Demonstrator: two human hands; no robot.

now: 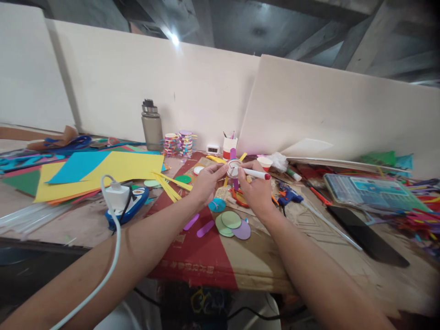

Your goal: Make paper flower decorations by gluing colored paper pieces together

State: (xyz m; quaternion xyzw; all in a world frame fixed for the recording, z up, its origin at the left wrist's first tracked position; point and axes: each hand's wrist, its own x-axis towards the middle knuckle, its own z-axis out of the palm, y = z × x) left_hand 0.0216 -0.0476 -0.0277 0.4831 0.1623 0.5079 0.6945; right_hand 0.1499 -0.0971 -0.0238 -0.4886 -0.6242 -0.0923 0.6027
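My left hand [207, 182] is closed, thumb and fingers pinching the edge of a round white piece [234, 168] with thin lines on its face. Purple [233, 154] and yellow paper strips stick out around it. My right hand [257, 192] is wrapped round a white marker [253, 173] with a red end, its fingers also touching the round piece. Below the hands lie a blue paper disc [217, 205], green discs [231, 219], a lilac disc [242, 230] and purple strips [205, 228]. An orange-handled tool [239, 198] is partly hidden under my right hand.
Coloured paper sheets [120, 167] and a power strip [137, 201] with a white cable lie left. Behind stand a bottle [151, 126], paper stacks [185, 143] and a pen cup [229, 147]. On the right are a glue gun [288, 192], phone [366, 236] and plastic case [371, 190].
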